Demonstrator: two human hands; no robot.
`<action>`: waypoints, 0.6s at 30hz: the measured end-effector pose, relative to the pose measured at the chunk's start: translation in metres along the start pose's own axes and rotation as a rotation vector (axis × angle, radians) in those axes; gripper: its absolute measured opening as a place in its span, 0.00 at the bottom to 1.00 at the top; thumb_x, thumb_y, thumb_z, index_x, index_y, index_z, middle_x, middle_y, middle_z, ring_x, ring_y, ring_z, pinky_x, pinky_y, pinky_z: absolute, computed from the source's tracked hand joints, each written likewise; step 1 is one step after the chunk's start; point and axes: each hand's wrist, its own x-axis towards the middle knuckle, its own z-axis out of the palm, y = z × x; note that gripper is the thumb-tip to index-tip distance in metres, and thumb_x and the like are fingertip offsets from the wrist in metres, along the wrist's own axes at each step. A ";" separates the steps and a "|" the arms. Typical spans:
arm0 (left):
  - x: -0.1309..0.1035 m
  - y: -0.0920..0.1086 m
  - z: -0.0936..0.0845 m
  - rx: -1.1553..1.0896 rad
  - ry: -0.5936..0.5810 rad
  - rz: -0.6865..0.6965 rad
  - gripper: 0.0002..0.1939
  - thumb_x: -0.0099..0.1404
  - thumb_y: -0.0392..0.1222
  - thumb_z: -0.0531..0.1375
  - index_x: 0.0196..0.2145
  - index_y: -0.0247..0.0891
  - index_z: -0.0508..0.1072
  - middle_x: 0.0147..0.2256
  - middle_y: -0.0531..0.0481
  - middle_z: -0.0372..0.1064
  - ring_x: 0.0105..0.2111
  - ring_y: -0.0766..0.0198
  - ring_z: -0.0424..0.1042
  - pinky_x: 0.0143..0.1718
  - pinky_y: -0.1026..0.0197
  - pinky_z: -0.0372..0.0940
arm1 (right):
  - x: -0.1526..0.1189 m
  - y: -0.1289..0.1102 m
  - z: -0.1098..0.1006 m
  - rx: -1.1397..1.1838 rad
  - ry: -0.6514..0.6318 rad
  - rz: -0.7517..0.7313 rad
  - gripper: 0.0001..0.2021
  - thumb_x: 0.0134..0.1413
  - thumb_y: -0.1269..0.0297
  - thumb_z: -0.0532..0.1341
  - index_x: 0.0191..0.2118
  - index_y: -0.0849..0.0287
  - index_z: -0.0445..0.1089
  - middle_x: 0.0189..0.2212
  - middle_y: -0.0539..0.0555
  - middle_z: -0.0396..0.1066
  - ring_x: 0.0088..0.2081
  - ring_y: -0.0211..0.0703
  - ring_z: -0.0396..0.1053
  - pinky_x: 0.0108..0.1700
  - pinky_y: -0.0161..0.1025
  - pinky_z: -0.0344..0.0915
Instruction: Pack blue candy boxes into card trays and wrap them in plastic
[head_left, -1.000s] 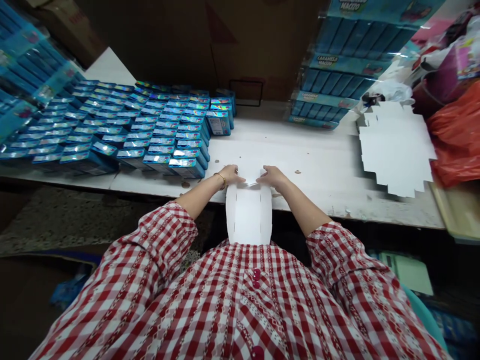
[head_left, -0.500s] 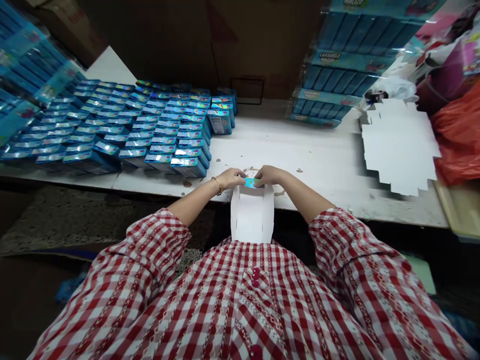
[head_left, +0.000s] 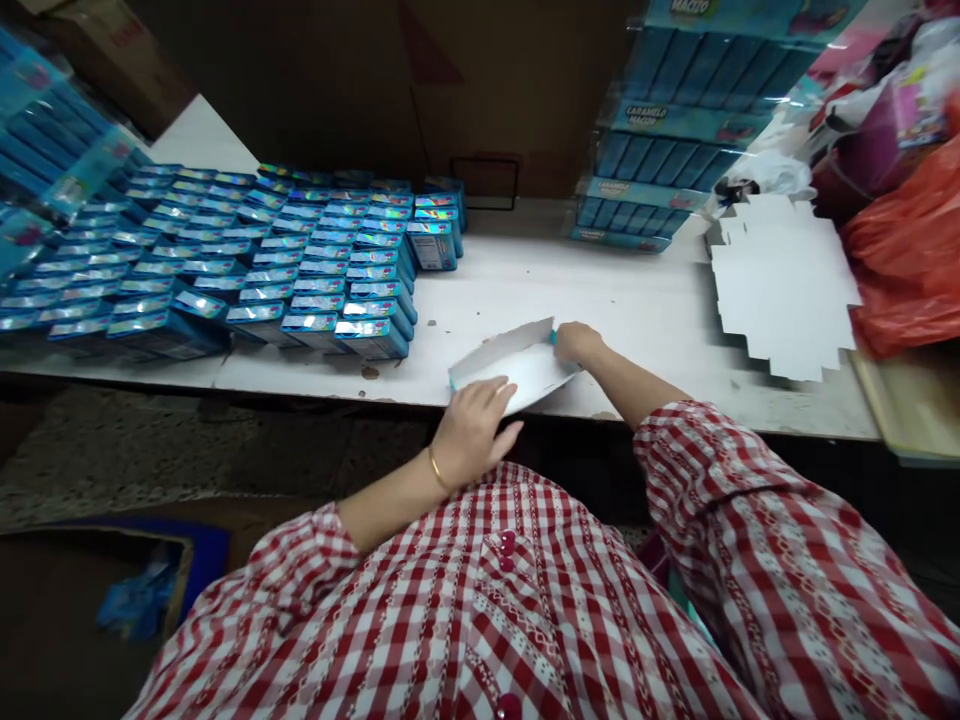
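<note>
A white cardboard tray point(head_left: 517, 365) with raised sides sits turned at an angle at the table's front edge; bits of blue show at its ends. My right hand point(head_left: 579, 343) is closed on the tray's right end, its fingertips partly hidden. Against the left end and near side lies my left hand point(head_left: 474, 428), fingers stretched and thumb held apart, a gold bracelet on the wrist. To the left stand rows of small blue boxes point(head_left: 375, 335).
Flat white die-cut cardboard point(head_left: 780, 285) lies on the right of the white table point(head_left: 517, 270). Wrapped packs of blue boxes point(head_left: 649, 160) are stacked at the back right. An orange plastic bag point(head_left: 907, 260) is at far right. A large brown carton point(head_left: 337, 80) stands behind.
The tray has turned from pointing at my body to lying slantwise on the table edge. My left hand has come off its far end to the near left; my right hand has moved right.
</note>
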 end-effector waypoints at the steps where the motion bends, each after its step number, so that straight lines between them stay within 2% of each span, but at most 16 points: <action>1: -0.007 0.005 0.006 0.036 -0.001 0.016 0.26 0.64 0.47 0.50 0.57 0.34 0.58 0.58 0.38 0.57 0.58 0.52 0.55 0.58 0.50 0.50 | -0.001 0.010 0.000 0.003 -0.011 0.066 0.16 0.40 0.73 0.61 0.40 0.70 0.73 0.37 0.71 0.72 0.40 0.58 0.71 0.35 0.44 0.66; 3: -0.011 0.002 0.021 0.114 0.001 -0.007 0.27 0.65 0.45 0.49 0.59 0.33 0.54 0.59 0.36 0.55 0.59 0.50 0.53 0.60 0.45 0.44 | -0.002 0.023 0.004 0.006 -0.039 0.161 0.18 0.43 0.72 0.59 0.43 0.69 0.71 0.38 0.69 0.72 0.38 0.54 0.71 0.33 0.40 0.66; 5: -0.002 -0.014 0.038 0.170 -0.001 -0.034 0.27 0.65 0.43 0.49 0.61 0.34 0.52 0.60 0.36 0.53 0.60 0.49 0.51 0.61 0.42 0.40 | -0.002 0.028 0.007 0.021 -0.049 0.204 0.19 0.44 0.71 0.59 0.45 0.68 0.70 0.38 0.67 0.72 0.37 0.51 0.72 0.32 0.38 0.65; 9: 0.028 -0.051 0.057 0.207 -0.046 -0.019 0.27 0.62 0.38 0.52 0.59 0.40 0.56 0.60 0.39 0.52 0.59 0.51 0.52 0.58 0.45 0.48 | -0.010 0.034 0.002 0.120 -0.139 0.233 0.15 0.48 0.64 0.59 0.40 0.68 0.72 0.32 0.63 0.73 0.33 0.48 0.72 0.32 0.37 0.64; 10: 0.034 -0.057 0.057 0.214 -0.063 -0.021 0.26 0.62 0.37 0.52 0.58 0.42 0.57 0.58 0.39 0.54 0.58 0.51 0.54 0.56 0.47 0.51 | -0.017 0.035 -0.001 0.141 -0.095 0.226 0.16 0.51 0.60 0.58 0.40 0.67 0.72 0.33 0.62 0.73 0.35 0.48 0.71 0.34 0.38 0.64; 12: 0.040 -0.062 0.057 0.234 -0.100 -0.030 0.24 0.62 0.37 0.52 0.57 0.43 0.60 0.54 0.39 0.59 0.54 0.51 0.58 0.52 0.49 0.55 | -0.037 0.032 -0.003 0.129 0.132 0.107 0.20 0.54 0.54 0.55 0.45 0.65 0.69 0.40 0.63 0.71 0.42 0.51 0.68 0.41 0.41 0.63; 14: 0.041 -0.062 0.056 0.253 -0.143 -0.023 0.23 0.63 0.38 0.50 0.57 0.42 0.60 0.49 0.39 0.63 0.48 0.52 0.62 0.48 0.50 0.57 | -0.060 0.025 0.003 0.034 0.341 -0.179 0.23 0.53 0.52 0.57 0.51 0.61 0.65 0.48 0.63 0.66 0.48 0.52 0.63 0.46 0.43 0.61; 16: 0.042 -0.060 0.054 0.269 -0.184 -0.006 0.21 0.65 0.37 0.47 0.55 0.39 0.62 0.44 0.39 0.66 0.43 0.53 0.63 0.44 0.52 0.58 | -0.076 0.015 0.017 -0.097 0.331 -0.451 0.21 0.51 0.57 0.61 0.50 0.60 0.64 0.48 0.62 0.65 0.49 0.52 0.62 0.47 0.44 0.60; 18: 0.044 -0.059 0.051 0.287 -0.235 0.020 0.18 0.67 0.38 0.45 0.49 0.35 0.67 0.40 0.38 0.67 0.41 0.53 0.64 0.41 0.53 0.59 | -0.081 0.006 0.033 -0.207 0.230 -0.533 0.16 0.52 0.61 0.61 0.46 0.60 0.66 0.45 0.60 0.66 0.46 0.50 0.63 0.45 0.43 0.60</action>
